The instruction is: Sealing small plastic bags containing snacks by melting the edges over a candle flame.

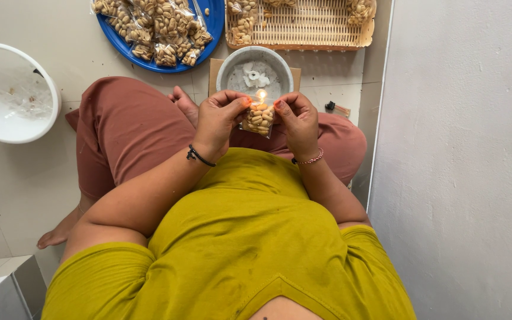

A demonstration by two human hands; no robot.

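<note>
The person sat cross-legged on the pale tiled floor (42,178). Both hands were up in front of the lap. The left hand (219,115) pinched one top corner of a small clear bag of peanuts (258,118), and the right hand (296,118) pinched the other corner. Fingers and thumbs were pressed tight on the thin plastic. The top edge of the bag sat right at a little candle flame (261,95). The candle stood in a round grey bowl (227,71) with bits of white wax inside. The bowl rested on a flat piece of brown cardboard (213,74).

It looked like a lot of the work was already done. A round blue plate (213,24) farther away was heaped with many small filled bags (155,29), shiny and lumpy. A few more bags lay in a woven straw tray (303,26) beside it, mostly in the corners, so the tray had plenty of room. I could not tell which of those bags were closed.

A big white plastic bowl (45,77) sat to the left with only crumbs and a crinkly clear sheet in it. A small lighter (338,108) lay on the floor by the right knee. The peanuts looked smooth and tan.
</note>
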